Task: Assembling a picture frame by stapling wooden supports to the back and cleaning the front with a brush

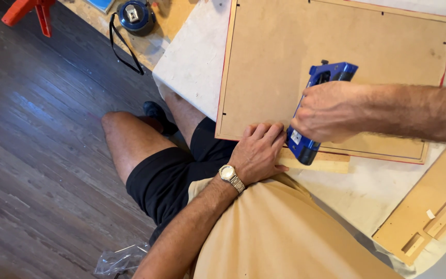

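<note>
My right hand (326,111) grips a blue staple gun (313,111), its nose down at the near edge of a brown backing board (295,51) set in a red-edged frame. My left hand (256,152), a silver watch on its wrist, lies flat on the board's near edge right beside the gun's nose. A thin wooden strip (326,161) sits under that edge. The board rests on a white table top (197,57).
Wooden offcuts (429,212) lie on the table at the right. A blue tape measure with a black strap (136,15) sits at the top. A red clamp (29,10) and a crumpled plastic bag (117,261) are on the dark wood floor.
</note>
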